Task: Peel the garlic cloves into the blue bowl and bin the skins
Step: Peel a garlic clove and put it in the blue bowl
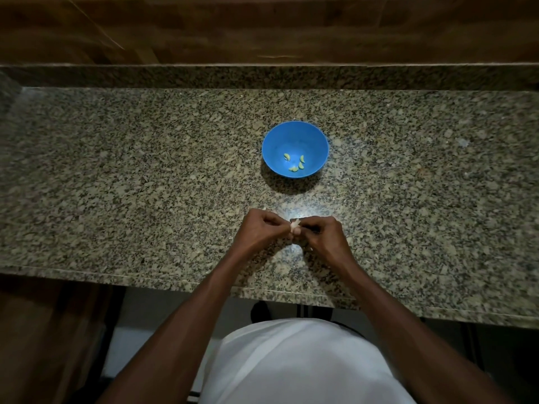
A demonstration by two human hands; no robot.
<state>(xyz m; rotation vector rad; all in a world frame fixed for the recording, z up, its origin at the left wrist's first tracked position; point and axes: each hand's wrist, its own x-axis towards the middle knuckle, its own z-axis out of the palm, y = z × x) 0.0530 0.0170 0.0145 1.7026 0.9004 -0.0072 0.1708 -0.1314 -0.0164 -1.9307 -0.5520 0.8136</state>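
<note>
1. Peeling goes on above the speckled granite tabletop [145,170]: the left hand [256,231] and right hand [323,234] meet, fingers curled tight, pinching one small pale garlic clove [294,227] between them.
2. Done, judging by the round blue plastic bowl [274,147] beyond the hands: about four peeled yellowish cloves [294,163] lie inside.
3. Left: finishing this clove and binning skins; no bin is visible.
4. No brands, labels or writing can be read.

Blue bowl [295,132] with pale yellow cloves [296,164]; speckled grey-beige granite counter [145,176]; white shirt [300,363]
</note>
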